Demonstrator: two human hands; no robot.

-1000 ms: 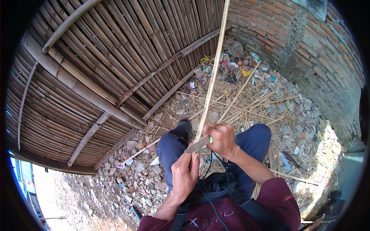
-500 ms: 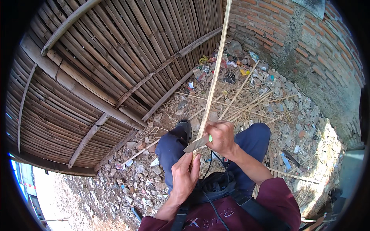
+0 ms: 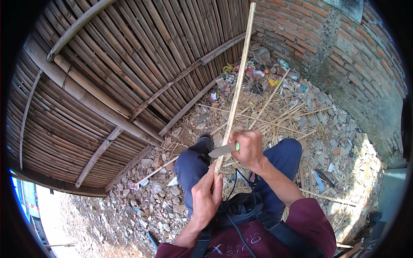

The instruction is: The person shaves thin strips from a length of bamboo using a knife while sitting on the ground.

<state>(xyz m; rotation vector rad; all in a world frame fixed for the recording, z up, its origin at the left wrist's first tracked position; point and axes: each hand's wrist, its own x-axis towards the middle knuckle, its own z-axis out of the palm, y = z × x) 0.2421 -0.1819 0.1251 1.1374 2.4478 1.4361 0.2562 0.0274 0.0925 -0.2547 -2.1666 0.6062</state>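
A long, pale bamboo strip (image 3: 238, 81) slants up and away from my lap. Its near end is gripped by my left hand (image 3: 204, 200), with the thumb along one side and the fingers on the other. Closed around a knife (image 3: 221, 151) with a bit of bright green handle showing is my right hand (image 3: 249, 148). The blade lies across the strip just beyond my left fingertips, pointing left. My right knuckles are close beside the strip's right edge. The underside of the strip and most of the knife handle are hidden.
A bamboo-slat wall (image 3: 142, 56) rises on the left, a brick wall (image 3: 301, 21) on the right. Rubble, litter and loose bamboo sticks (image 3: 269, 96) cover the ground. A dark-bladed tool (image 3: 327, 179) lies right of my knee (image 3: 282, 157). A black strap bag (image 3: 241, 210) rests in my lap.
My right hand and the knife have shifted slightly away along the strip. The strip's far tip has come into view, a little nearer and farther left. My left hand has stayed nearly in place.
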